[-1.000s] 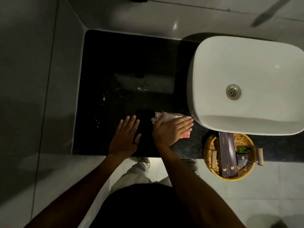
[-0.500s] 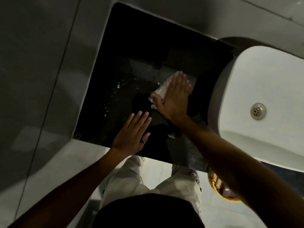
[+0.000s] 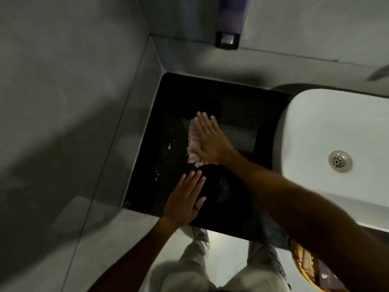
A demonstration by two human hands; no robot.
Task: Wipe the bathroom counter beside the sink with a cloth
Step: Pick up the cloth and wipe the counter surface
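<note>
A black counter (image 3: 174, 98) lies between a grey wall and a white sink (image 3: 328, 131). My right hand (image 3: 210, 140) presses flat on a pale pink cloth (image 3: 193, 142) in the middle of the counter, fingers pointing to the back wall. Only the cloth's left strip shows beside the palm. My left hand (image 3: 185, 201) rests flat on the counter near its front edge, fingers spread, holding nothing. Water droplets (image 3: 166, 150) glint on the counter left of the cloth.
The sink's drain (image 3: 340, 161) sits at the right. A wicker basket (image 3: 305, 264) with dark packets pokes out under my right forearm at the counter's front right. A dispenser (image 3: 228, 24) hangs on the back wall. Grey tiled walls close the counter's left and back.
My right hand has slid the cloth from the front edge near the sink toward the back and left of the counter. My left hand stays flat near the front edge.
</note>
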